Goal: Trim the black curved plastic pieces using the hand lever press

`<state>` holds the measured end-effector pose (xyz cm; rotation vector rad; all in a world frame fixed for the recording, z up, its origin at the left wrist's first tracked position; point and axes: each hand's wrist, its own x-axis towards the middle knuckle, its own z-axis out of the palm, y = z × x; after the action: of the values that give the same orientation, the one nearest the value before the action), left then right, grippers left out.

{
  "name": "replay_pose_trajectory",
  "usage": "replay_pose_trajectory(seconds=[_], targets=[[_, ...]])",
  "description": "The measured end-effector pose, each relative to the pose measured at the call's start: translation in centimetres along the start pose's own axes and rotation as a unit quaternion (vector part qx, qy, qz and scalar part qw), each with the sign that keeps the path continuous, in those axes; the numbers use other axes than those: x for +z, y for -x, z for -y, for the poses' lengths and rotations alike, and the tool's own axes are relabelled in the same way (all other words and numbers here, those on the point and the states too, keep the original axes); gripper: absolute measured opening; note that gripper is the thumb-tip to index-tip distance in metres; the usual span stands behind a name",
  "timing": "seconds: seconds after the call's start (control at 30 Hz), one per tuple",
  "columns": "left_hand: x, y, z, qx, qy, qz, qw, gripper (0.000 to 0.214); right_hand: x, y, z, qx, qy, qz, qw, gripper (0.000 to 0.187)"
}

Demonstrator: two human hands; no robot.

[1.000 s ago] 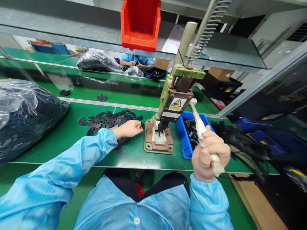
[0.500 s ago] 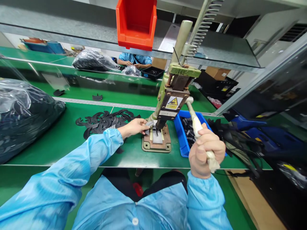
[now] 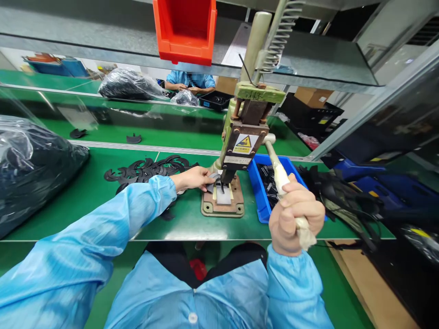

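A green hand press [image 3: 245,132] stands on the green bench, its base plate [image 3: 222,205] in front of me. My right hand [image 3: 295,214] is a fist wrapped round the press's cloth-wound lever handle [image 3: 279,176]. My left hand [image 3: 192,178] pinches a black curved flat part [image 3: 213,182] and holds it on the base plate under the punch. A pile of the same black curved parts [image 3: 147,168] lies just left of the press.
A blue tray [image 3: 265,183] of small black pieces sits right of the press, with tangled black parts [image 3: 338,196] beyond it. A large plastic bag of black parts [image 3: 30,169] lies far left. A red bin [image 3: 185,29] hangs on the shelf above. Another person works across the far bench.
My left hand moved right from the pile of black parts to the press base, carrying one part under the punch. My right hand stayed on the lever.
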<state>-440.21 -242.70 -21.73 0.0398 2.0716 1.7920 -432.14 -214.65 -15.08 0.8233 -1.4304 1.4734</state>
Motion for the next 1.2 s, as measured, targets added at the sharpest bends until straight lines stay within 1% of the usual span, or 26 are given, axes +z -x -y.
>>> replay_pose_trajectory(seconds=[0.1, 0.3, 0.4, 0.53, 0.63, 0.77, 0.87, 0.97, 1.07, 1.13, 1.2], targets=[[0.0, -0.1, 0.4, -0.018, 0.02, 0.012, 1.0, 0.051, -0.1, 0.0, -0.1, -0.001, 0.006, 0.0, 1.0, 0.027], [0.0, -0.1, 1.0, -0.039, 0.039, -0.008, 0.998, 0.059, -0.3, 0.2, -0.1, 0.0, 0.012, 0.001, 1.0, 0.029], [0.1, -0.2, 0.7, -0.051, 0.036, -0.01, 0.998, 0.059, -0.4, 0.2, -0.1, 0.004, 0.017, -0.002, 1.0, 0.03], [0.1, -0.4, 0.2, -0.066, 0.043, -0.017, 0.997, 0.052, -0.5, 0.2, -0.2, 0.0, 0.01, 0.002, 1.0, 0.03], [0.1, -0.4, 0.5, -0.064, 0.06, -0.013, 0.996, 0.051, -0.6, 0.2, -0.3, 0.001, 0.009, 0.005, 1.0, 0.029], [-0.1, -0.4, 1.5, -0.059, 0.083, -0.004, 0.995, 0.053, -0.7, 0.2, -0.3, -0.001, 0.005, 0.005, 1.0, 0.028], [-0.2, -0.4, 1.8, -0.05, 0.081, 0.003, 0.995, 0.056, -0.7, 0.3, -0.3, -0.004, 0.005, 0.007, 1.0, 0.029], [0.0, -0.5, 1.7, -0.027, 0.064, 0.007, 0.998, 0.058, -0.7, 0.2, -0.3, -0.011, 0.011, 0.008, 1.0, 0.03], [0.2, -0.5, 1.2, -0.009, 0.051, 0.012, 0.999, 0.054, -0.6, 0.2, -0.3, -0.02, 0.018, 0.006, 1.0, 0.03], [0.4, -0.4, 0.8, -0.014, 0.04, 0.008, 0.999, 0.05, -0.5, 0.2, -0.4, -0.021, 0.015, -0.005, 1.0, 0.03], [0.6, -0.2, 0.5, -0.039, 0.027, 0.002, 0.999, 0.046, -0.4, 0.1, -0.5, -0.017, 0.011, -0.013, 1.0, 0.031]])
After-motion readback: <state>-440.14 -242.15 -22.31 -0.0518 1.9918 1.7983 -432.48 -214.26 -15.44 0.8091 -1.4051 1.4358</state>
